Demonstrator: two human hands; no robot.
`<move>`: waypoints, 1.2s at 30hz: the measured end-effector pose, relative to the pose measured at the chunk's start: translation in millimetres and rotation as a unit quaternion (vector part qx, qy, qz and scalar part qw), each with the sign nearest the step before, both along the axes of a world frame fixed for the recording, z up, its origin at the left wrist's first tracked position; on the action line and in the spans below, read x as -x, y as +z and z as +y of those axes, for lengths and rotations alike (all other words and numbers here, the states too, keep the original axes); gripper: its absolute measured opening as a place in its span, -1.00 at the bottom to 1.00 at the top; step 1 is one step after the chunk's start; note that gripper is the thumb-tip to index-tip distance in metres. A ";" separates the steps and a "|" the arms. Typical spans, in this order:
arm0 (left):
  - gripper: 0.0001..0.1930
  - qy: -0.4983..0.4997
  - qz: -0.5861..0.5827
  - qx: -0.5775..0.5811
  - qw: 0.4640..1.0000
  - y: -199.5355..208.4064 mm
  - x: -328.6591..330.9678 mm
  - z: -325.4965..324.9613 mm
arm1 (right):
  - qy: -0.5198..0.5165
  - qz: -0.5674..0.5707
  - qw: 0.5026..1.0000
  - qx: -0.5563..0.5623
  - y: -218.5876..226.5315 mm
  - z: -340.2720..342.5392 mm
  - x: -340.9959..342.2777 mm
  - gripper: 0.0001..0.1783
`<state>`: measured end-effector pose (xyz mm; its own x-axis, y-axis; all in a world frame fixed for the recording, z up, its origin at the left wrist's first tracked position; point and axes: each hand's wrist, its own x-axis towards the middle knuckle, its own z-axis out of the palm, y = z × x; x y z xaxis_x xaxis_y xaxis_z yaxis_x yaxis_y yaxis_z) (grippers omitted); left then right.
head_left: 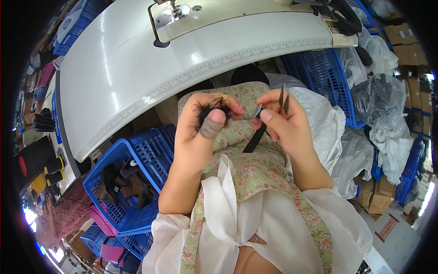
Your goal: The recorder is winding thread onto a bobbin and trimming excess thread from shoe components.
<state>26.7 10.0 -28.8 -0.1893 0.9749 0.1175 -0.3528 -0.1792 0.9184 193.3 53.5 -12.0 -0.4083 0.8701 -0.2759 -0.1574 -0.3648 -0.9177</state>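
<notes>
My left hand [194, 130] is closed around a tangle of loose black threads [205, 119]. Grey-beige wrapping covers its thumb. My right hand [292, 125] pinches a narrow black strap [255, 140] near a small, shiny curved piece, perhaps a buckle [258, 111]. The strap's cut end hangs over my flowered apron [248, 176]. Dark, pointed blades, seemingly of thread snips [284, 100], stick up from the same hand; their handles are hidden. Both hands are above my lap, with the left fingertips close to the curved piece; whether they touch it I cannot tell.
Ahead is a white sewing table [114, 68] with a ruler along its edge and a sewing machine [219, 23]. A blue crate [121, 219] with dark pieces stands at left. Another blue crate [326, 75] and white plastic sacks [315, 118] are at right.
</notes>
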 end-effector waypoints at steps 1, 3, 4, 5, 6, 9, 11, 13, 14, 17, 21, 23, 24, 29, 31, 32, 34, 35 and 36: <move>-0.83 -0.024 -0.036 0.022 0.999 -0.7 4.0 -0.3 | 0.000 0.000 1.000 0.000 -1.1 1.2 -1.3 -0.82; -0.84 -0.048 -0.072 0.043 0.995 -5.4 9.7 -0.2 | -0.002 0.083 0.994 0.065 -6.4 5.2 -5.8 -0.80; -0.84 -0.081 -0.119 0.051 0.988 -11.4 11.4 0.0 | -0.003 0.083 0.994 0.065 -9.3 5.2 -6.4 -0.80; -0.84 -0.114 -0.166 0.059 0.978 -14.7 12.0 0.2 | 0.011 0.084 0.995 0.061 -12.4 5.1 -6.9 -0.79; -0.84 -0.113 -0.166 0.059 0.978 -13.5 10.6 -0.1 | 0.026 0.086 0.994 0.058 -14.6 4.5 -6.9 -0.77; -0.85 -0.021 0.028 0.143 0.989 -6.4 4.2 -1.7 | 0.016 0.105 0.992 0.066 -17.7 3.0 -3.3 -0.77; -0.88 -0.004 0.137 0.109 0.985 -5.7 3.4 0.1 | 0.011 0.104 0.991 0.078 -16.5 3.8 -5.0 -0.77; -0.85 0.000 0.259 0.098 0.961 2.9 4.4 0.1 | 0.005 0.103 0.991 0.090 -14.1 4.9 -4.8 -0.77; -0.85 0.000 0.259 0.098 0.961 1.6 6.3 0.0 | 0.004 0.095 0.991 0.094 -12.8 5.4 -4.0 -0.77; -0.71 -0.009 0.413 0.005 0.911 -0.1 10.4 -0.9 | 0.001 0.094 0.992 0.090 -14.6 4.1 -2.7 -0.78; -0.81 -0.021 0.471 -0.060 0.880 5.5 11.4 1.3 | 0.004 0.081 0.993 0.086 -13.6 5.3 -3.5 -0.79; -0.82 -0.041 0.487 -0.059 0.870 4.9 11.9 1.9 | 0.008 0.073 0.994 0.080 -13.6 6.2 -3.9 -0.80; -0.84 -0.023 0.486 -0.072 0.871 3.3 11.5 1.8 | 0.013 0.065 0.995 0.075 -13.5 6.1 -3.7 -0.80; -0.85 0.055 0.493 -0.087 0.864 7.9 15.1 3.8 | 0.009 0.038 0.997 0.066 -15.2 4.9 -3.7 -0.78; -0.86 0.072 0.488 -0.053 0.868 5.7 18.8 3.6 | 0.011 0.050 0.997 0.053 -16.6 5.4 -5.6 -0.78; -0.86 0.089 0.481 -0.020 0.872 4.8 20.2 3.9 | 0.002 0.076 0.994 0.076 -15.5 6.6 -7.4 -0.77; -0.86 0.100 0.481 -0.022 0.871 3.6 22.8 4.3 | -0.006 0.102 0.990 0.100 -16.0 8.8 -9.3 -0.76; -0.86 0.110 0.476 -0.002 0.873 3.0 24.4 3.5 | -0.006 0.129 0.986 0.109 -17.6 10.0 -9.8 -0.76; -0.86 0.119 0.470 0.018 0.874 2.8 25.8 3.1 | -0.006 0.157 0.980 0.119 -18.6 10.4 -10.7 -0.76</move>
